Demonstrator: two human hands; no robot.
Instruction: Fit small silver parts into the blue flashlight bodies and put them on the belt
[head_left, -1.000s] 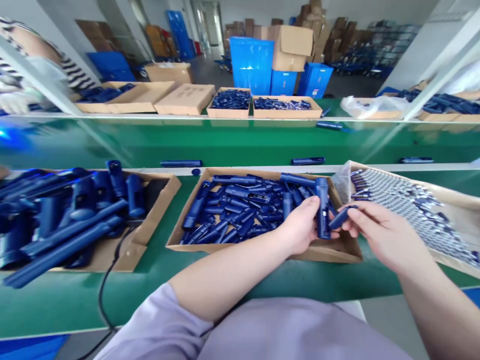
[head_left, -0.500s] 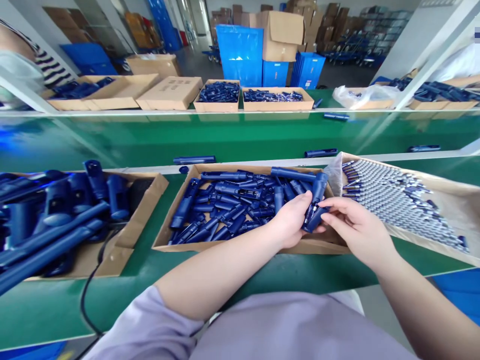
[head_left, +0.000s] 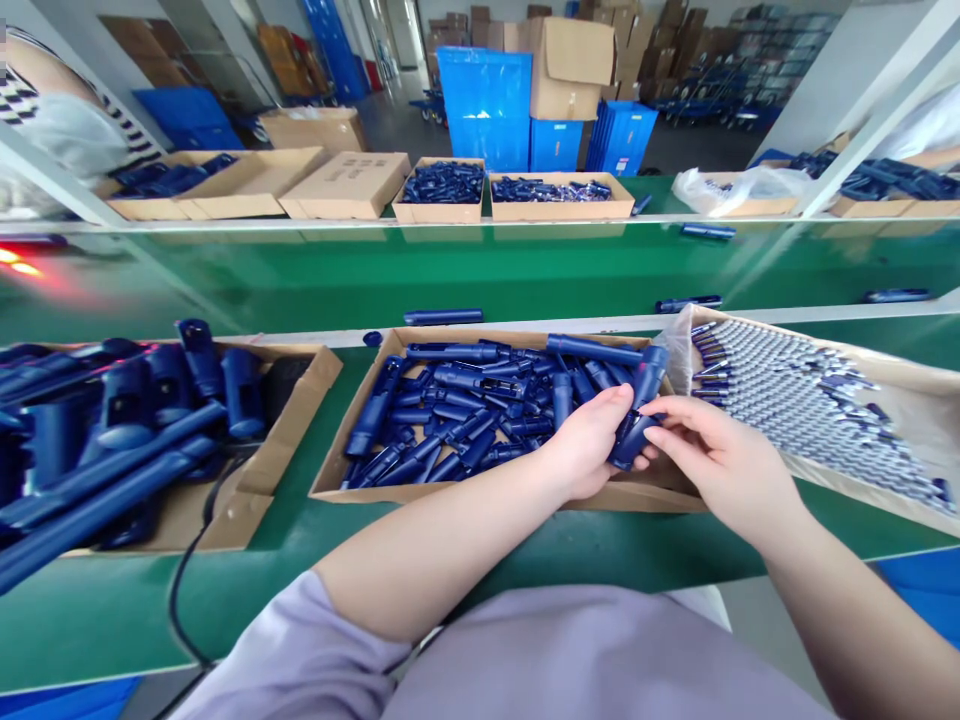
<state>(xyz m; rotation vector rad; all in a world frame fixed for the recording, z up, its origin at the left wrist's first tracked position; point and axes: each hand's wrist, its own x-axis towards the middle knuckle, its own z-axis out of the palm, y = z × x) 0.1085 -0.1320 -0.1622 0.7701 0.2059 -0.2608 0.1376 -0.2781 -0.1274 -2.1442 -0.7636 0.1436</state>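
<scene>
My left hand point(head_left: 592, 445) is closed around a dark blue tubular plastic housing point(head_left: 651, 372), tilted over the right end of a cardboard tray point(head_left: 324, 478). My right hand point(head_left: 731, 465) pinches the lower part of the same housing between thumb and fingertips. Fingers partly hide the lower end. Under and left of my hands, the tray is filled with a heap of similar blue housings point(head_left: 450, 405). Beside my right hand stands a lined box point(head_left: 926, 410) with rows of small silver and blue metal-looking pieces point(head_left: 795, 390).
At left, a carton point(head_left: 304, 440) holds larger blue casings, with a black cable point(head_left: 180, 590) hanging in front. Several blue tubes point(head_left: 442, 316) lie along the green belt point(head_left: 390, 265). Behind it are more part boxes point(head_left: 561, 210) and a person in striped clothing point(head_left: 139, 130).
The blue tubes on the belt have shifted right. The glow at far left has turned from blue to red. Both hands stay on the housing, and less of its inner part shows.
</scene>
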